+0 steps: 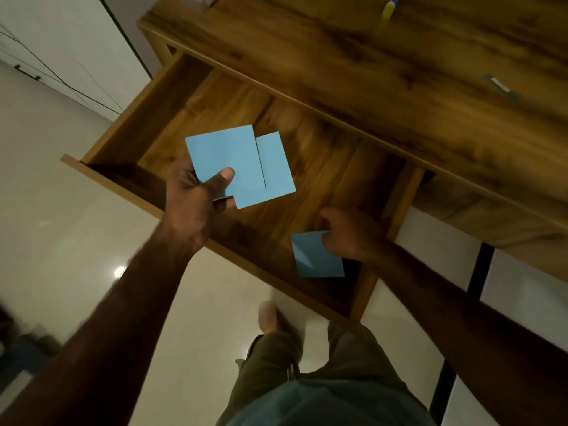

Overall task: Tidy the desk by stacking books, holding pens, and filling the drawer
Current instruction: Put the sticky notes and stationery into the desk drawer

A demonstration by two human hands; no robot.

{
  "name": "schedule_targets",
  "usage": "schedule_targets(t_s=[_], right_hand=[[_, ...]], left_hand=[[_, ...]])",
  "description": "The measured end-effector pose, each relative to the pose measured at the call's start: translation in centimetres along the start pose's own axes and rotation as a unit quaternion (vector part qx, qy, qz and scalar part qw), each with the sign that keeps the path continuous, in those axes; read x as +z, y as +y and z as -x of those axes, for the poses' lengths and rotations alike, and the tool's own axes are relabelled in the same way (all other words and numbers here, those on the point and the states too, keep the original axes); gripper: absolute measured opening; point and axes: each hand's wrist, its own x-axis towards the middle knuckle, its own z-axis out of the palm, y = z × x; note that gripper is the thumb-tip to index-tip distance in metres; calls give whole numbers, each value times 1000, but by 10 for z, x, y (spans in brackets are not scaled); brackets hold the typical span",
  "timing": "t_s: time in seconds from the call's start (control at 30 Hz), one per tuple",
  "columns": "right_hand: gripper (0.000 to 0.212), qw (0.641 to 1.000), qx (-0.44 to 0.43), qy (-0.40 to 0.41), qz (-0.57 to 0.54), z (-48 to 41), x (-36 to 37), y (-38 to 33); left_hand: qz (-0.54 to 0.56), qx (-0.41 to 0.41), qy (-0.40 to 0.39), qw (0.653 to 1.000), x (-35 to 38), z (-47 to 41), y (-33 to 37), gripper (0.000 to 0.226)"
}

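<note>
The wooden desk's drawer (129, 130) stands pulled out wide below the desktop (384, 66). Over its left half, my left hand (196, 204) pinches a blue card (221, 155) with the thumb on top. A second blue card (276, 167) sits just behind it; I cannot tell whether it is held or lies on the drawer bottom. Near the drawer's front right, my right hand (347, 232) grips another blue card (316, 259) by its upper edge.
A yellow and blue pen (389, 7) lies at the far edge of the desktop. A small blue and white flat item (501, 86) lies on the desktop at right. Pale floor tiles (61, 210) spread to the left, my legs below.
</note>
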Motion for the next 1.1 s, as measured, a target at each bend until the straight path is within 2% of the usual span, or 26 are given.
schedule_targets(t_s=[0.13, 0.23, 0.4, 0.5, 0.53, 0.6, 0.63, 0.7, 0.77, 0.83, 0.9, 1.03, 1.1], right_hand=[[27, 987, 16, -4, 159, 5, 6, 3], [21, 965, 24, -34, 259, 9, 8, 12], [9, 953, -3, -59, 297, 10, 7, 22], [26, 955, -24, -52, 291, 13, -2, 26], [26, 959, -32, -33, 281, 15, -8, 28], [11, 979, -29, 26, 198, 13, -22, 38], [9, 993, -9, 47, 108, 11, -31, 43], [32, 990, 40, 39, -127, 6, -51, 48], [37, 931, 61, 8, -360, 0, -70, 51], [33, 875, 63, -47, -477, -5, -83, 52], [33, 864, 41, -79, -496, -8, -88, 57], [34, 905, -9, -103, -413, -16, -89, 66], [26, 933, -25, -66, -353, -20, -90, 67]], left_hand=[[5, -13, -16, 1000, 8, 1, -5, 39], [7, -27, -29, 999, 16, -1, -11, 41], [-4, -45, -53, 998, 32, -6, -23, 46], [-23, -55, -50, 997, 43, -7, -29, 44], [-30, -59, -47, 997, 47, -7, -32, 42], [-47, -69, -47, 995, 54, -6, -37, 42], [-56, -74, -49, 994, 57, -6, -39, 42], [-67, -89, -59, 992, 63, -4, -42, 43], [-72, -104, -64, 990, 74, -1, -44, 42], [-72, -121, -66, 988, 85, 3, -43, 41], [-66, -140, -68, 986, 96, 4, -42, 41], [-70, -169, -78, 980, 109, 6, -42, 41], [-79, -178, -59, 979, 111, 7, -43, 42]])
